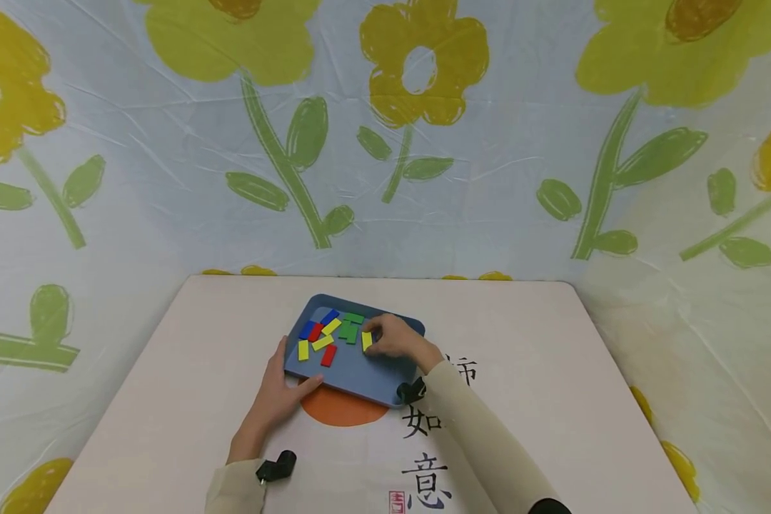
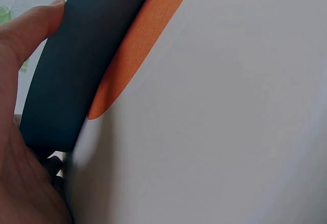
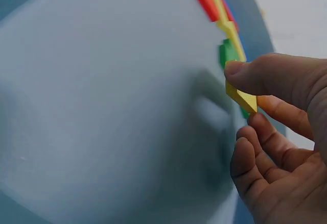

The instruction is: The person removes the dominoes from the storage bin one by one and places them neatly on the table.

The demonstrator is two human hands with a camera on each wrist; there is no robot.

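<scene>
**One yellow block [image 3: 241,99] in the grip of the right hand [image 1: 395,337]**

The right fingers pinch the yellow block between thumb and forefinger, over the far right part of the blue-grey tray [image 1: 360,375]; whether the block touches the tray floor cannot be told. In the right wrist view, the other fingers are bent below the block. The left hand [image 1: 281,389] grips the tray at its near left corner, thumb on the near rim, remaining fingers along the left side.

Just left of the right fingers, inside the tray, lie green blocks [image 1: 352,333]. Farther left of them are three more yellow blocks [image 1: 323,343], two red blocks [image 1: 329,355] and two blue blocks [image 1: 330,317], some touching. The tray's bare floor extends nearer than the right fingers.

Just nearer than the left thumb, an orange disc [image 1: 343,410] is printed on the counter [image 1: 520,328], partly under the tray. Black characters [image 1: 426,480] run nearer than the right fingers, some partly hidden by the right sleeve [image 1: 482,428].
</scene>
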